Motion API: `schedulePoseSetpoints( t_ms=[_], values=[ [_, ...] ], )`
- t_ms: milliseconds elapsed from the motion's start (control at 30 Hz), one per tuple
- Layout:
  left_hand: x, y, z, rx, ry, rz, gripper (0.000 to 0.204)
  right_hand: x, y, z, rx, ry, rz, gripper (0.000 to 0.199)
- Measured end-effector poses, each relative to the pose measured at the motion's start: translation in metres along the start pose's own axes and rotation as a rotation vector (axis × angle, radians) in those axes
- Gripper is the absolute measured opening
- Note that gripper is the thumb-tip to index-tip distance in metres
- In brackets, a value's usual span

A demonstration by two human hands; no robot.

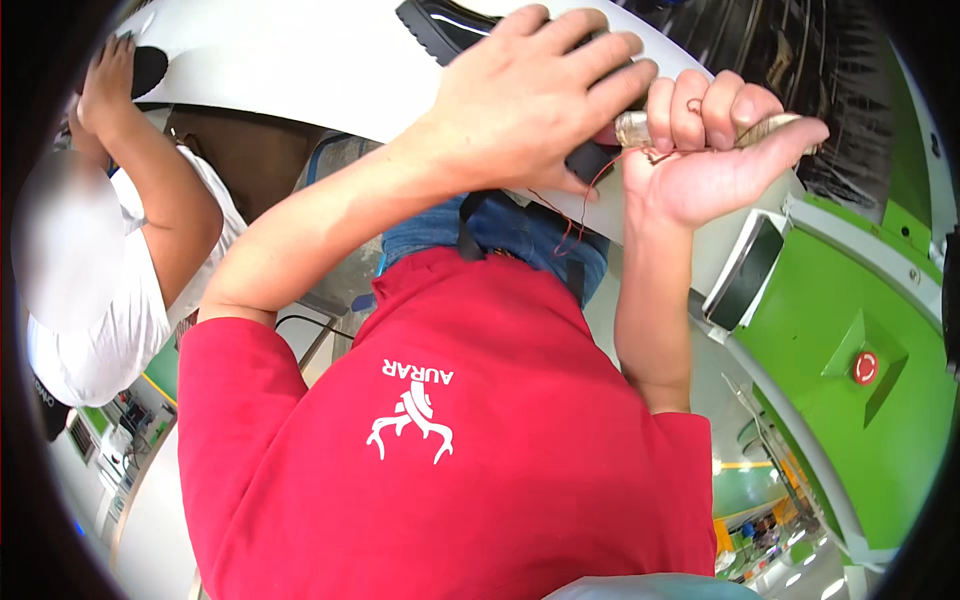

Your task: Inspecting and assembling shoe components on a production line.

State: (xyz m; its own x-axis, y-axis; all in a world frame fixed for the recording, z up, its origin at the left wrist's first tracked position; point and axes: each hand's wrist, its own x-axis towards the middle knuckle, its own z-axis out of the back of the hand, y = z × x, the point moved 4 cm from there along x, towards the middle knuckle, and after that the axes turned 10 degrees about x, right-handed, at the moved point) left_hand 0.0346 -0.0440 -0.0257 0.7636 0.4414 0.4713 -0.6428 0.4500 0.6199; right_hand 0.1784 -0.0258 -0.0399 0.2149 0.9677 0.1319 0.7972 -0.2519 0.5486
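My left hand point(545, 95) lies over a black shoe point(450, 28) at the table's far edge, fingers curved and thumb lower down. A dark part point(592, 160) shows below its palm; the hand covers most of the shoe. Just to the right, my right hand point(705, 150) is closed round a pale, tape-wrapped tool handle point(633, 128), thumb stretched out along it. The tool's working end is hidden. A thin reddish-brown thread point(583, 215) hangs in loops below the hands, and a bit of it crosses a right-hand finger.
The white table point(270, 55) curves across the top. At left, a person in white point(185, 240) has a hand point(108, 80) by a black shoe sole point(150, 70). A green machine point(850, 400) with a red button point(865, 368) and a dark panel point(757, 268) stands right.
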Motion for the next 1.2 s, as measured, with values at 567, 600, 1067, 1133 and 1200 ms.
schedulePoseSetpoints(
  t_ms=[567,600,1067,1133,1200],
  values=[
    [-0.023,0.007,-0.005,-0.677,0.020,0.331,0.105,0.008,0.058,0.033,-0.281,0.191,-0.324,0.063],
    [-0.030,0.005,0.001,-0.689,-0.040,0.322,0.103,0.009,0.057,0.031,-0.280,0.191,-0.313,0.063],
    [-0.107,-0.026,0.019,-1.013,-0.277,0.537,0.088,-0.086,0.015,-0.010,-1.193,0.580,0.095,0.082],
    [-0.119,-0.008,0.020,-1.159,-0.306,0.615,0.087,-0.095,-0.009,-0.012,-1.137,0.541,-0.157,0.086],
    [-0.135,0.004,0.013,-1.035,-0.317,0.782,0.092,-0.089,-0.023,-0.012,-1.242,0.465,-0.157,0.069]
  ],
)
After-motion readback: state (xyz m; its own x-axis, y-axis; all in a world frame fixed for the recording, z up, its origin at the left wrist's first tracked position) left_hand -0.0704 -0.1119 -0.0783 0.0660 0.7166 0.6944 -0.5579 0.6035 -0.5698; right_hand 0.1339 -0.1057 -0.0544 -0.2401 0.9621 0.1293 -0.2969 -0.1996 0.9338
